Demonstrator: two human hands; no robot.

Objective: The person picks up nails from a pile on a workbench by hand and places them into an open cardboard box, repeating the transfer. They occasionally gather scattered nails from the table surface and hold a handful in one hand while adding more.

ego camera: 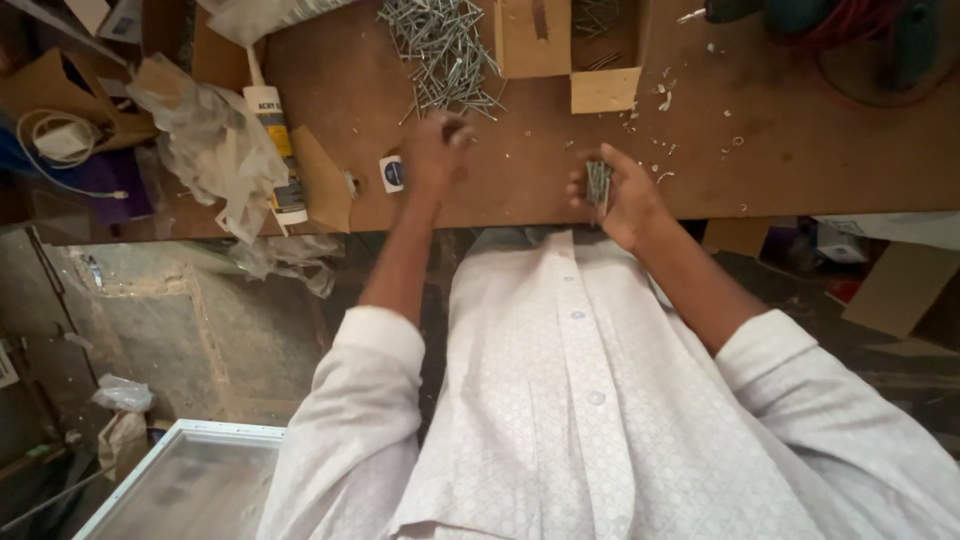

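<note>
right hand (612, 195) grips a bundle of nails (598, 185), fingers curled around it, near side of the nail pile (445, 50). left hand (437, 150), just below the pile, blurred; finger state cannot tell. risk: loose bundle slipping off the workbench (800, 150) edge.

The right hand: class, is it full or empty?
Full: the right hand is curled around a bunch of nails, their ends showing between the fingers.

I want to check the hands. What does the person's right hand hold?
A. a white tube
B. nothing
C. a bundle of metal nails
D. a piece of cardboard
C: the right hand grips a bundle of nails, upright in its curled fingers, at the table edge.
</note>
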